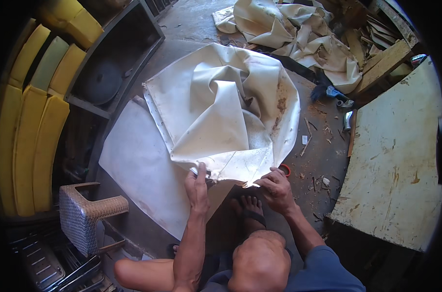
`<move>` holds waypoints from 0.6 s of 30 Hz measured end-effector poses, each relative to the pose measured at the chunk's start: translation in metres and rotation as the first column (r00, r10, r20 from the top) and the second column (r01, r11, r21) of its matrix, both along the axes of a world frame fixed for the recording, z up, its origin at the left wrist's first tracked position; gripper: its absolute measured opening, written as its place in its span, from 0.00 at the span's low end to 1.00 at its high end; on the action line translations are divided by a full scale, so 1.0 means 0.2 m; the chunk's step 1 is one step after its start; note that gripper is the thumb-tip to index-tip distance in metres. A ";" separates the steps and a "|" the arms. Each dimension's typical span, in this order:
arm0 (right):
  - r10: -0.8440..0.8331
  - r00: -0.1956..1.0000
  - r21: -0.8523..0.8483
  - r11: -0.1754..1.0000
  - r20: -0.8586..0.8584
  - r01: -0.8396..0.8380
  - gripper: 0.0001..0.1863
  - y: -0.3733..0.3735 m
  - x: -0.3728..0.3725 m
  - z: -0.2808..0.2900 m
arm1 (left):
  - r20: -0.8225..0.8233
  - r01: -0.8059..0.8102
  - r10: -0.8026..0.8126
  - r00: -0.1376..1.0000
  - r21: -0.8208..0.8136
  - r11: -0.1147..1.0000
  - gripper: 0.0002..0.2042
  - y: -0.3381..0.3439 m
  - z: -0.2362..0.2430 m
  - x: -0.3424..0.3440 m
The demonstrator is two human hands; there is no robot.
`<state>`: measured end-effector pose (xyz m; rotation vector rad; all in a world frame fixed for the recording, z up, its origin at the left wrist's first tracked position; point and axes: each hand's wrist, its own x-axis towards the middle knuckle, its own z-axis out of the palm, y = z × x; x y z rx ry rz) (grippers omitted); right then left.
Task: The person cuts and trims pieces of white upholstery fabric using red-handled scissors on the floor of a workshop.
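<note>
A crumpled cream sheet (206, 126), like vinyl, with brown stains on its right side, lies on the floor before me, partly over a flat whitish sheet (133, 160). My left hand (198, 187) is closed on its near edge, thumb up, beside a small dark item that I cannot make out. My right hand (275, 189) pinches the same edge further right, where it is uneven. A red loop (285, 170), perhaps a handle, lies just beyond my right hand, mostly hidden. My bare knee and sandalled foot are below the edge.
Yellow foam pieces (23, 146) and a metal shelf (104, 109) line the left, above a woven stool (87, 202). More cream material (260, 24) is heaped at the back, near a blue brush (334, 93). A worn board (386, 160) stands right. Wood scraps (306, 141) litter the floor.
</note>
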<state>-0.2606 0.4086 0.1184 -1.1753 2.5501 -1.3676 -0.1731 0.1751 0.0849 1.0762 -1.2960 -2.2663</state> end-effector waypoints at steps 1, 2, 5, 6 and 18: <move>-0.008 0.999 -0.035 0.999 0.035 0.010 0.09 0.00 -0.01 0.04 | 0.275 0.150 -0.072 0.959 -0.276 0.949 0.16 0.02 0.11 -0.02; -0.013 0.997 -0.077 0.997 0.072 0.019 0.09 0.00 -0.03 0.08 | 0.535 0.352 -0.048 0.843 -0.483 0.802 0.17 0.02 0.23 -0.03; 0.031 0.987 -0.107 0.994 0.159 -0.014 0.07 -0.03 -0.11 0.22 | 0.203 0.201 0.269 0.942 -0.979 0.037 0.19 0.04 0.54 -0.08; 0.069 0.980 -0.091 0.994 0.186 -0.053 0.07 -0.03 -0.15 0.26 | 0.065 0.080 0.172 0.983 -0.993 -0.083 0.17 0.06 0.61 -0.13; 0.130 0.982 0.122 0.986 -0.137 -0.113 0.14 -0.25 -0.29 0.65 | 0.089 0.333 -0.651 0.754 -0.906 0.261 0.12 -0.01 0.74 -0.39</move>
